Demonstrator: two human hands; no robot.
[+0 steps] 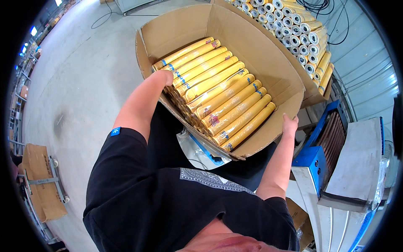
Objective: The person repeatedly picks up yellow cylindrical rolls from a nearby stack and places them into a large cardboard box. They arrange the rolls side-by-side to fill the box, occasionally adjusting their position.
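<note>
1. Head view, hands. My left hand (164,77) is at the near left edge of an open cardboard box (256,50); its fingers are out of sight, so I cannot tell whether they grasp the edge. My right hand (289,124) grasps the rim on the box's right side, thumb and part of a finger showing.

2. Head view, box. It stands in front of my body, open side up, walls raised around the contents. What bears its weight is hidden.

3. Head view, contents. Yellow rolls (224,98) lie side by side in the box, their long sides touching or nearly so, with more layers below along the near edge. Blue and reddish marks show on several wrappers.

4. Head view, upper right. A stack of similar rolls (294,38) lies behind the box, pale round ends facing me, dark at the centres. Black cables (321,7) hang beside it.

5. Head view, right. A machine (308,157) with blue panels and metal rollers (334,132) stands near my right arm.

6. Head view, left. Grey floor (84,84); a brown carton (40,180) by a metal-framed cart (58,180), well apart from me.
</note>
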